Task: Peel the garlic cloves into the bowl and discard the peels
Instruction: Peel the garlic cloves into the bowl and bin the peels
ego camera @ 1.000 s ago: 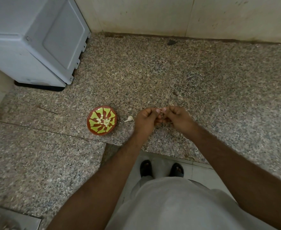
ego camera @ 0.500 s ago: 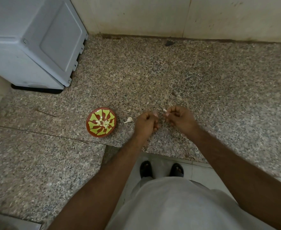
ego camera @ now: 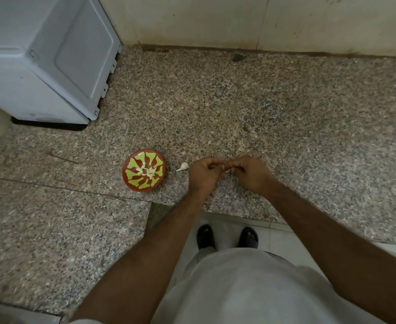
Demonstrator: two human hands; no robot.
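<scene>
Head view: left hand [ego camera: 204, 175] and right hand [ego camera: 250, 174] are brought together fingertip to fingertip over the granite counter [ego camera: 285, 127], both curled and pinching a garlic clove [ego camera: 227, 170], barely visible between them. At 9 o'clock of the hands, an unpeeled clove [ego camera: 182, 167] lies just beside the red-and-yellow bowl [ego camera: 143, 170], in which peeled cloves [ego camera: 148, 172] are held

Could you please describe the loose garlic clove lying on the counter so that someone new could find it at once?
Start at the speckled granite counter and find the red bowl with yellow-green markings near its front edge. Just to the bowl's right, between it and the left hand, lies the garlic clove. It is the only pale piece lying directly on the stone; the other pale pieces sit inside the bowl.
</scene>
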